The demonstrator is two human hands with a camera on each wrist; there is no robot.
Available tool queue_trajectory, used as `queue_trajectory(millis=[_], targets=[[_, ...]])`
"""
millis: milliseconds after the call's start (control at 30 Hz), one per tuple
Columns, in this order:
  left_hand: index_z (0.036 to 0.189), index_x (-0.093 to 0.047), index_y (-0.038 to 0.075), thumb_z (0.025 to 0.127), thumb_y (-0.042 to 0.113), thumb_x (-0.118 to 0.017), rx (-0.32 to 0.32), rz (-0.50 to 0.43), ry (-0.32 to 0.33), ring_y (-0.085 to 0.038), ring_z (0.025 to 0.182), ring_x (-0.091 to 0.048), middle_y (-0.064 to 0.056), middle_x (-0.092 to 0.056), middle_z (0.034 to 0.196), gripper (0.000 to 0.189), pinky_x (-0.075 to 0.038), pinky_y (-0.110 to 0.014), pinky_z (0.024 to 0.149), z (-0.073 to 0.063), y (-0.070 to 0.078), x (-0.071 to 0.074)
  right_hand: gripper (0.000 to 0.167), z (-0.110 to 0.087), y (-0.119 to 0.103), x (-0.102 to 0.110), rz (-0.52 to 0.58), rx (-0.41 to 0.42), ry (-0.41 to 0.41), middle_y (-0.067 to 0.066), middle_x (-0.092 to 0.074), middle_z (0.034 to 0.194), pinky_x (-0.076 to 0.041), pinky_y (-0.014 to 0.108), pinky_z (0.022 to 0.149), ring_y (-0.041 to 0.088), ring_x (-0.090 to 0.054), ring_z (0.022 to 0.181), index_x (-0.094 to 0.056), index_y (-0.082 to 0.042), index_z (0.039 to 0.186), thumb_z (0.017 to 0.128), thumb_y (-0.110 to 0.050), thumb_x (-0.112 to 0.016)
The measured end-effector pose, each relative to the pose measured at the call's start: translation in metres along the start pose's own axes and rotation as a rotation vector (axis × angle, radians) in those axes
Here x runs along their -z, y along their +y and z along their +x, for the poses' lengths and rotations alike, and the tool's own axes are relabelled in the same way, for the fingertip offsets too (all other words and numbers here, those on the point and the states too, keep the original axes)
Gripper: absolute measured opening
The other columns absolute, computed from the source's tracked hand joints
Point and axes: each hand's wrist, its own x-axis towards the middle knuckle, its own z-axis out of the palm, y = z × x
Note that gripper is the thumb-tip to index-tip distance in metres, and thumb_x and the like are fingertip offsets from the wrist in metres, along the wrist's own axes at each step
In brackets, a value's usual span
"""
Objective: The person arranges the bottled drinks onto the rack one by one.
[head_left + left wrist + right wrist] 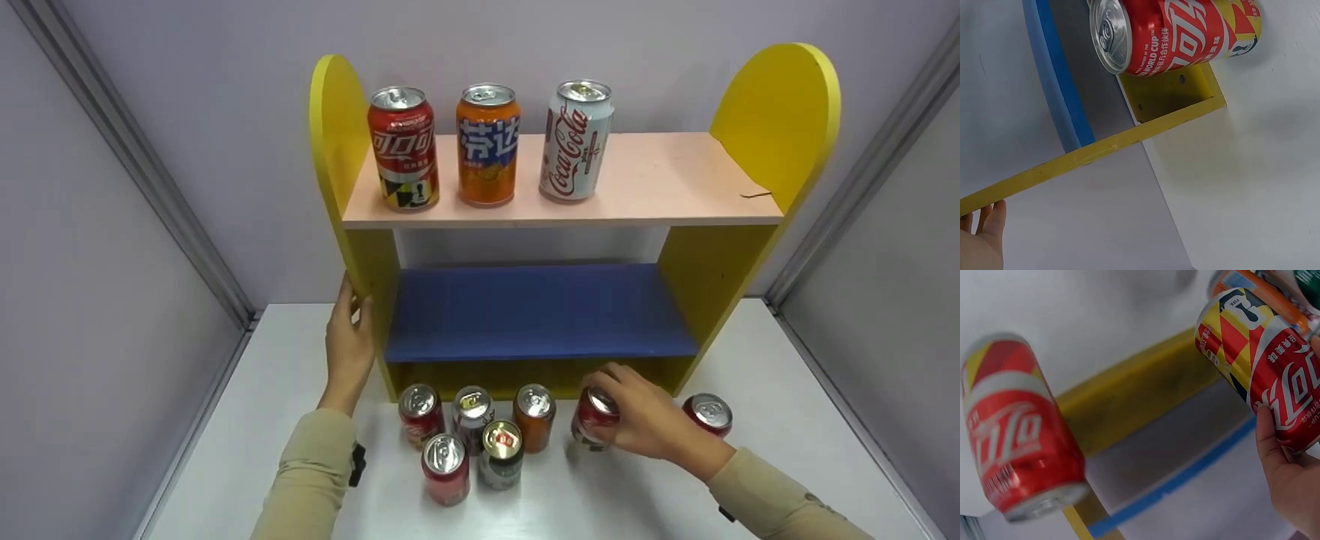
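Observation:
My right hand [645, 420] grips a red Coca-Cola can [586, 431] from above, in front of the shelf's lower right. The right wrist view shows thumb and fingers around this can [1275, 365], which has a yellow and red pattern near its base. My left hand [350, 345] touches the outer side of the yellow left panel [360, 259], its fingers fairly straight. In the left wrist view, those fingertips [997, 209] meet the panel's edge. Another red can [709, 416] stands on the table, right of the gripped one.
On the pink top board [660, 176] stand a red cola can [405, 146], an orange Fanta can [487, 161] and a white Coca-Cola can [576, 142]. The blue middle board [540, 311] lies below. Several cans, including an orange one [534, 420], cluster before the shelf.

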Motion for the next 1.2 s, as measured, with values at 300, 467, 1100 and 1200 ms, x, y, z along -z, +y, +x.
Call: queue_trajectory(millis=[300,467,1100,1200], targets=[[0.158,-0.024,0.015,0.107,0.015,-0.043,0.014,0.003,0.002,-0.037,0.138,-0.039,-0.014,-0.034,0.156,0.055,-0.040,-0.045,0.110,-0.001,0.001,-0.001,0.053,0.016,-0.025,0.067,-0.046,0.032,0.011,-0.004,-0.057,0.107,-0.057,0.035,0.073,0.015,-0.058,0.098,-0.063,-0.016,0.116,0.071,-0.026,-0.088],[0.158,-0.027,0.016,0.107,0.014,-0.044,0.003,-0.003,0.016,-0.037,0.136,-0.041,-0.014,-0.037,0.154,0.054,-0.040,-0.045,0.109,-0.001,-0.001,-0.001,0.054,0.029,-0.038,0.108,-0.040,0.026,0.004,-0.001,-0.058,0.113,-0.058,0.037,0.076,0.019,-0.058,0.102,-0.063,-0.015,0.119,0.071,-0.022,-0.088],[0.159,-0.023,0.014,0.107,0.013,-0.044,0.002,0.009,0.015,-0.037,0.136,-0.041,-0.016,-0.034,0.156,0.056,-0.041,-0.043,0.109,-0.001,0.001,-0.001,0.054,0.068,-0.048,0.220,-0.036,-0.003,0.013,0.001,-0.060,0.112,-0.056,0.039,0.075,0.022,-0.059,0.096,-0.061,-0.017,0.123,0.076,-0.017,-0.087],[0.159,-0.022,0.014,0.107,0.013,-0.044,0.002,0.007,0.013,-0.037,0.137,-0.041,-0.016,-0.034,0.156,0.056,-0.041,-0.043,0.109,-0.002,0.001,-0.001,0.055,0.074,-0.050,0.235,-0.042,-0.024,0.009,0.000,-0.060,0.111,-0.054,0.030,0.073,0.020,-0.058,0.096,-0.061,-0.017,0.125,0.076,-0.022,-0.087]])
